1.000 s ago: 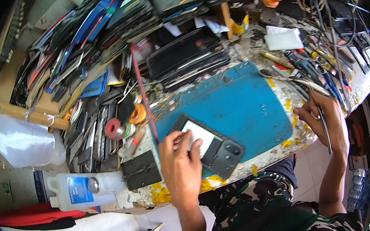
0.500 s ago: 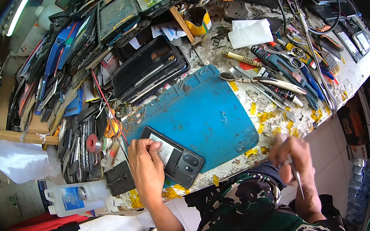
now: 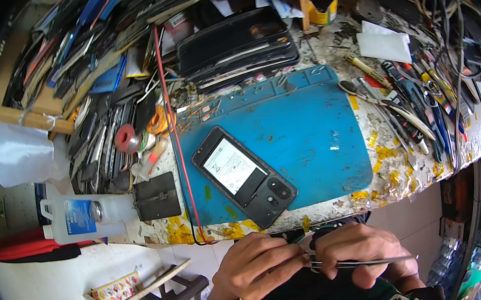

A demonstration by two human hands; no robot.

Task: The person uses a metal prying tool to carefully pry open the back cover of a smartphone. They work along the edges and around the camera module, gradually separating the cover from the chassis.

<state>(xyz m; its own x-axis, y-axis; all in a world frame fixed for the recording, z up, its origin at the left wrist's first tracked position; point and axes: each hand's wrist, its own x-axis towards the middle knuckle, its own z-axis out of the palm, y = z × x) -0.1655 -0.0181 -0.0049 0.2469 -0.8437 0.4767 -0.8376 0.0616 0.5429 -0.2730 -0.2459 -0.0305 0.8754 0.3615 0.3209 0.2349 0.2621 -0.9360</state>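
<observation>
Both hands [image 3: 310, 262] pinching tweezers [image 3: 359, 263] below bench edge, phone [image 3: 244, 175] lying just above on blue mat [image 3: 310, 128]

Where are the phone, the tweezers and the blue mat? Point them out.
phone [image 3: 242, 174], head view, on its back panel's white sticker.
tweezers [image 3: 362, 263], head view, on the metal shaft past the right hand.
blue mat [image 3: 316, 128], head view, on its bare middle.
</observation>
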